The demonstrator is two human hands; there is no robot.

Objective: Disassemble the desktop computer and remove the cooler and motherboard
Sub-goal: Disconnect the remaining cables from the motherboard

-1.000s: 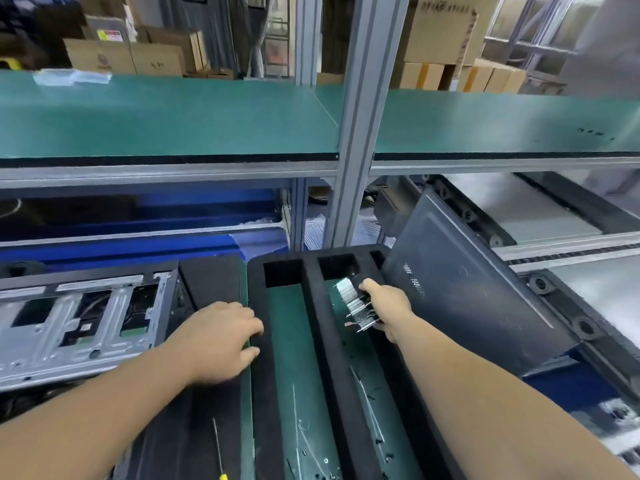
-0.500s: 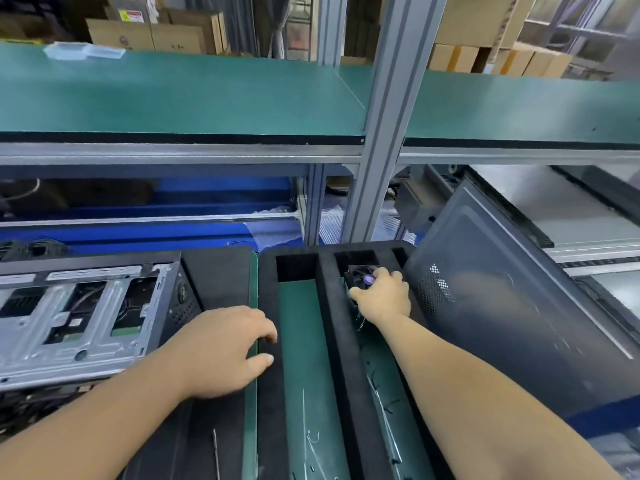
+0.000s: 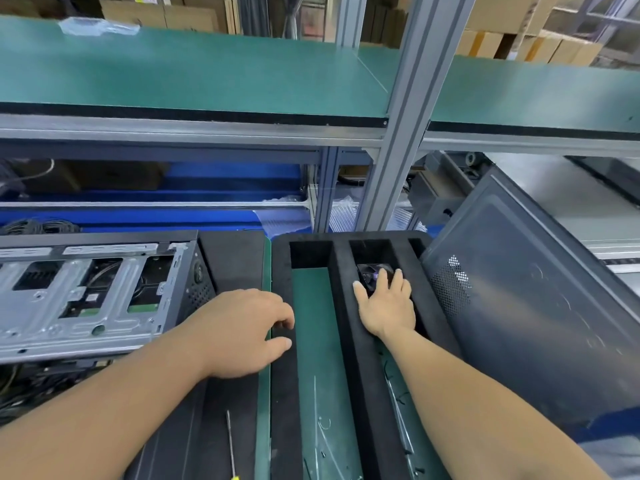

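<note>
Place: factory assembly-line workstation.
Evidence: green-matted shelf (image 3: pixel 194 74) on aluminium framing (image 3: pixel 405 109), cardboard boxes (image 3: pixel 519 46) stacked behind, conveyor (image 3: pixel 568 202) at the right edge.

Right hand: we lay our right hand (image 3: pixel 385 303) flat on the cooler (image 3: pixel 369 276) in the foam tray (image 3: pixel 341 306).
Left hand: our left hand (image 3: pixel 242 332) rests curled on the tray's left wall.

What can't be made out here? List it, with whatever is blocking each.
Head view only:
- Cooler: mostly covered by the right hand inside the foam tray slot.
- Left hand fingertips: curled over the tray edge, contact unclear.
- Computer case: cut off by the left edge, so any motherboard inside is hidden.
- Screwdriver: handle cut off at the bottom.
</note>
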